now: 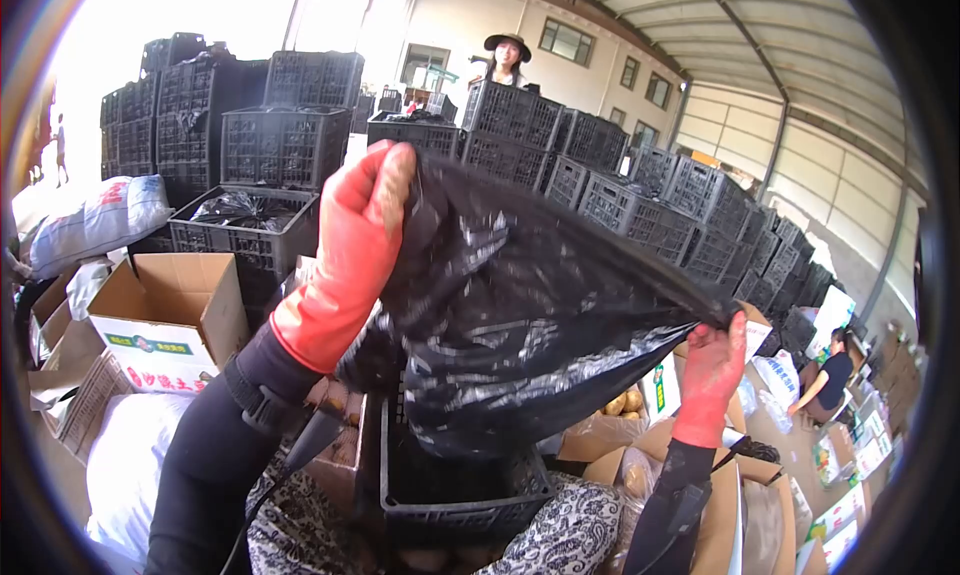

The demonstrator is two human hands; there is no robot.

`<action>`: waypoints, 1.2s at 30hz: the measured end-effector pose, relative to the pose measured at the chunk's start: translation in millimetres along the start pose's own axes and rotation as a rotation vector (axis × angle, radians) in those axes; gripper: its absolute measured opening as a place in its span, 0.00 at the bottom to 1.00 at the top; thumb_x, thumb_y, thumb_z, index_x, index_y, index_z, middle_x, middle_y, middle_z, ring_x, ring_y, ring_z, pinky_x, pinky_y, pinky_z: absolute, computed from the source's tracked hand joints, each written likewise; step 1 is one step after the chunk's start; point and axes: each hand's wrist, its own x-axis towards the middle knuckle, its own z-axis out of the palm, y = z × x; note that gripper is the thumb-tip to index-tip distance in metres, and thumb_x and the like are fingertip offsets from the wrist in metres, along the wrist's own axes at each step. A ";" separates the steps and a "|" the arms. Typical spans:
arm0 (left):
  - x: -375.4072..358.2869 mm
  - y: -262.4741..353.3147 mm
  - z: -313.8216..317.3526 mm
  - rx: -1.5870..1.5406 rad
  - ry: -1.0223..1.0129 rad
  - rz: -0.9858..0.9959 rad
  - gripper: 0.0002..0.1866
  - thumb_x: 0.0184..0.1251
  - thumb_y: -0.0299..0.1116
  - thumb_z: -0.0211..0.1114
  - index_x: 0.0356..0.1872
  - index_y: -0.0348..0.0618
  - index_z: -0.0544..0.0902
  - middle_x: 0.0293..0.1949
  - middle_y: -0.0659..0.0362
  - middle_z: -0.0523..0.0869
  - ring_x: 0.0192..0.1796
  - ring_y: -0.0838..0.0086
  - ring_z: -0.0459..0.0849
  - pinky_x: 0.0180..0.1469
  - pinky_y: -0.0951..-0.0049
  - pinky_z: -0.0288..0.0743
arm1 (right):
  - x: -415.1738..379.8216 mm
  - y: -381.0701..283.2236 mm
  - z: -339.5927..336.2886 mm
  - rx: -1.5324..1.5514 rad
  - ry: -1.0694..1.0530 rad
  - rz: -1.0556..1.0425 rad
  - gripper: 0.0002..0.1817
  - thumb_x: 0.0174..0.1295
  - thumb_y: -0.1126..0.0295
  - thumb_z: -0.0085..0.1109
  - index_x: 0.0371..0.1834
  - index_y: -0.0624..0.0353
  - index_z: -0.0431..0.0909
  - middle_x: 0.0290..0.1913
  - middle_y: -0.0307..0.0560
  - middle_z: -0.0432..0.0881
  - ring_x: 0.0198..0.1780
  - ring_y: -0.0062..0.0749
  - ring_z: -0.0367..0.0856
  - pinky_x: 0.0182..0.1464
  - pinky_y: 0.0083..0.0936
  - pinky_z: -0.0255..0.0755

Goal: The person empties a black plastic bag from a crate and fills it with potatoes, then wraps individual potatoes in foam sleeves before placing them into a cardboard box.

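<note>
A black bag (530, 305) hangs stretched between the two gloved hands, above the crate (460, 520); whether its lower edge touches the crate is unclear. With the bag as the dial's centre, the left hand (365, 240) is at ten, thumb and fingers clamped on the bag's upper corner. The right hand (717, 370), between three and four, pinches the opposite corner. The crate is between six and seven, with patterned trousers (570, 525) on either side. Potatoes (628, 402) show between four and five, just beside the bag in view. Near nine stands an open carton (150, 345); a plain sack (130, 465) lies at eight. Between nine and ten are a lined crate (245, 235) and, farther out, a printed sack (100, 225). Stacked crates (690, 190) run from ten round to two. A person in a hat (507, 47) is at twelve, behind them; another person (830, 380) crouches between three and four, well apart.
</note>
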 end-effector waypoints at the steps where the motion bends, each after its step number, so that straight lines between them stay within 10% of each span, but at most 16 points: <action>1: 6.2 7.7 9.9 -0.011 0.053 0.007 0.10 0.79 0.32 0.62 0.38 0.35 0.83 0.29 0.70 0.79 0.34 0.89 0.71 0.35 0.82 0.66 | 7.8 1.7 4.4 -0.135 -0.036 -0.035 0.17 0.71 0.52 0.59 0.47 0.55 0.79 0.37 0.43 0.85 0.29 0.28 0.81 0.32 0.25 0.75; 3: 7.7 -21.3 21.9 0.191 -0.374 0.179 0.11 0.78 0.35 0.62 0.41 0.35 0.84 0.27 0.63 0.81 0.32 0.77 0.75 0.38 0.73 0.73 | 19.6 9.6 2.0 -0.415 -0.109 -0.094 0.17 0.73 0.52 0.57 0.43 0.56 0.79 0.33 0.45 0.84 0.24 0.28 0.79 0.28 0.25 0.74; 5: 6.0 -42.2 26.6 0.603 -0.713 -0.190 0.14 0.77 0.39 0.63 0.42 0.35 0.85 0.27 0.61 0.84 0.33 0.72 0.79 0.40 0.69 0.76 | 28.4 18.2 2.9 -0.690 -0.394 0.164 0.15 0.74 0.57 0.56 0.33 0.55 0.75 0.19 0.40 0.77 0.15 0.23 0.71 0.18 0.20 0.64; 8: 27.2 -10.0 37.5 0.150 -0.298 -0.270 0.17 0.76 0.42 0.64 0.42 0.34 0.85 0.30 0.63 0.87 0.33 0.78 0.82 0.39 0.72 0.77 | 48.4 -4.3 7.2 -0.439 -0.105 -0.065 0.12 0.76 0.59 0.56 0.35 0.52 0.76 0.23 0.38 0.79 0.16 0.20 0.70 0.18 0.21 0.60; 11: 36.1 21.9 45.5 -0.074 -0.423 -0.432 0.15 0.79 0.41 0.61 0.48 0.38 0.85 0.36 0.68 0.85 0.39 0.83 0.80 0.44 0.78 0.75 | 7.6 -38.3 78.6 -0.127 0.022 -0.005 0.11 0.74 0.59 0.58 0.37 0.53 0.76 0.32 0.41 0.81 0.29 0.28 0.80 0.31 0.27 0.76; 16: -55.0 48.0 58.9 0.068 -0.690 -0.332 0.18 0.72 0.39 0.69 0.53 0.35 0.84 0.44 0.59 0.86 0.48 0.76 0.84 0.55 0.73 0.77 | -114.4 40.1 94.6 -0.378 -0.798 0.204 0.21 0.57 0.73 0.72 0.53 0.62 0.79 0.48 0.47 0.84 0.51 0.31 0.81 0.56 0.32 0.75; 20: -120.4 47.2 71.3 -0.379 -0.507 -0.444 0.46 0.57 0.42 0.79 0.74 0.39 0.63 0.66 0.55 0.74 0.66 0.70 0.76 0.69 0.64 0.69 | -139.6 60.1 71.0 -0.107 -0.603 0.465 0.12 0.70 0.70 0.58 0.50 0.63 0.85 0.46 0.38 0.88 0.48 0.17 0.80 0.52 0.24 0.75; 22: -176.8 -23.9 35.9 0.109 -0.938 -0.552 0.61 0.43 0.50 0.87 0.77 0.43 0.60 0.71 0.56 0.70 0.68 0.67 0.73 0.71 0.64 0.67 | -144.9 69.4 65.4 0.341 -0.411 0.659 0.13 0.70 0.70 0.59 0.56 0.56 0.83 0.47 0.33 0.86 0.48 0.17 0.80 0.52 0.22 0.75; 24: -240.7 -20.2 16.9 -0.087 -1.035 -1.018 0.45 0.54 0.33 0.82 0.73 0.42 0.68 0.66 0.57 0.76 0.67 0.67 0.75 0.70 0.68 0.67 | -132.5 61.8 62.1 0.519 -0.351 0.750 0.12 0.71 0.69 0.58 0.55 0.53 0.83 0.46 0.32 0.85 0.46 0.16 0.80 0.51 0.22 0.75; 27: -247.7 -20.5 45.8 -0.197 -0.896 -1.136 0.40 0.58 0.36 0.78 0.71 0.42 0.70 0.64 0.57 0.78 0.65 0.67 0.76 0.68 0.67 0.69 | -94.6 61.0 10.8 0.149 -0.201 0.557 0.13 0.72 0.68 0.56 0.55 0.56 0.82 0.47 0.36 0.86 0.48 0.21 0.81 0.53 0.26 0.75; 28: -241.4 -22.8 54.3 -0.218 -0.844 -1.123 0.38 0.60 0.37 0.76 0.71 0.42 0.70 0.63 0.57 0.79 0.64 0.67 0.77 0.68 0.67 0.70 | -77.1 59.6 -11.6 -0.358 -0.303 -0.134 0.16 0.70 0.66 0.58 0.57 0.62 0.80 0.50 0.45 0.86 0.53 0.32 0.82 0.59 0.32 0.74; 29: -233.2 -25.7 60.3 -0.234 -0.794 -1.100 0.36 0.62 0.38 0.75 0.70 0.42 0.71 0.63 0.57 0.80 0.64 0.67 0.78 0.67 0.66 0.71 | -79.5 75.7 -35.2 -0.599 -0.314 -0.161 0.19 0.67 0.64 0.63 0.57 0.64 0.79 0.54 0.50 0.84 0.58 0.40 0.80 0.63 0.35 0.71; 32: -214.9 -31.2 68.8 -0.299 -0.641 -1.065 0.32 0.67 0.41 0.71 0.69 0.41 0.73 0.61 0.57 0.81 0.62 0.68 0.79 0.65 0.66 0.73 | -127.8 30.6 -22.0 -0.419 -0.916 0.362 0.16 0.68 0.66 0.59 0.55 0.64 0.80 0.51 0.55 0.86 0.53 0.42 0.83 0.61 0.35 0.73; 36: -206.1 -44.1 73.3 -0.432 -0.515 -1.106 0.27 0.73 0.45 0.65 0.67 0.41 0.75 0.58 0.56 0.84 0.59 0.68 0.82 0.63 0.65 0.75 | -123.3 21.8 -29.6 -0.420 -1.008 0.346 0.17 0.68 0.64 0.59 0.55 0.62 0.81 0.52 0.57 0.86 0.55 0.44 0.82 0.61 0.37 0.73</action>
